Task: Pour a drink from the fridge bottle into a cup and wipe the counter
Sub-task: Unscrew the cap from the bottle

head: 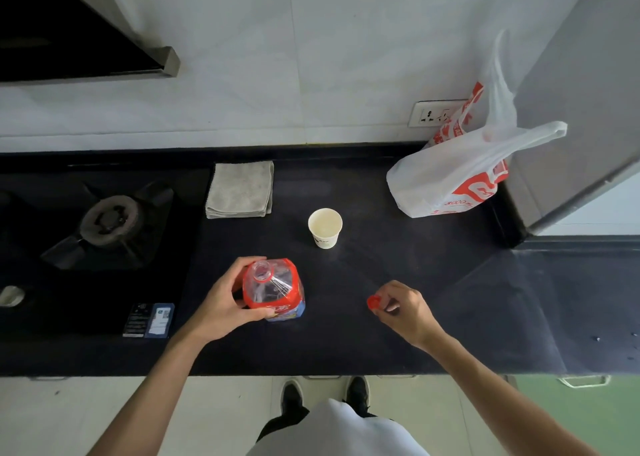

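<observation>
A clear plastic bottle with a red label stands upright on the black counter, its neck uncapped. My left hand wraps around its left side. My right hand hovers low over the counter to the right, pinching the red cap in its fingertips. A white paper cup stands upright behind the bottle, apart from both hands. A folded grey cloth lies at the back of the counter.
A gas hob fills the counter's left part. A white and red plastic bag sits at the back right beside a grey fridge side. A wall socket is behind the bag. My shoes stand below the counter's front edge.
</observation>
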